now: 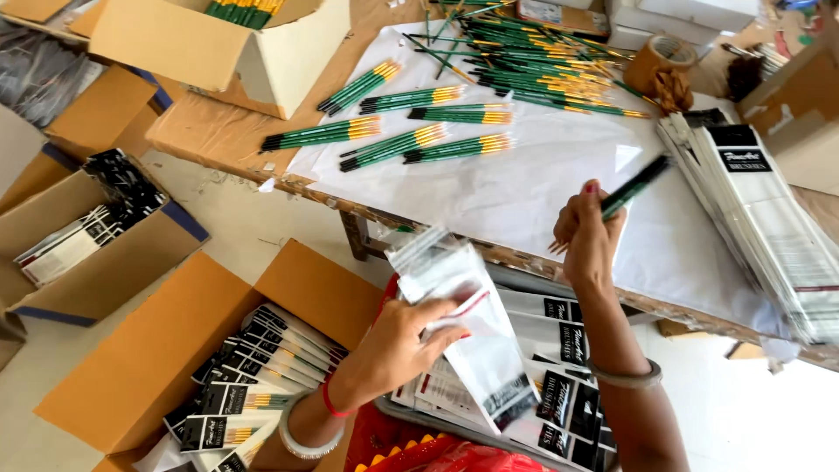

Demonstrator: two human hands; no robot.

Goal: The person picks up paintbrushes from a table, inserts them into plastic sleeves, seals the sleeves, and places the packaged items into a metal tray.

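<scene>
Red fabric (454,454) shows at the bottom edge, closest to the camera, with a grey tray (419,418) of flat printed pouches just above it. Over that tray the left hand (406,336) is clamped on a clear plastic pouch (463,323), thumb and fingers pinching it near its red seal strip; the pouch is long and narrow, transparent and crinkled at its open top, with a black printed label at its lower end. Its top reaches up to the edge of the worktop (218,131).

Further right, the right hand (590,232) is closed around a small bundle of paint brushes (631,189) with dark green handles, held slanting over the white sheet (542,175) that covers the worktop. Both hands are well apart.

On the sheet lie six more bundles of brushes (411,131), green with yellow ferrule ends, and behind them a loose heap of brushes (533,61). A stack of empty pouches (769,218) lies along the right edge, near a roll of brown tape (660,57). Down on the floor, an open cardboard box (157,350) holds filled pouches (253,376), beside the left wrist.
</scene>
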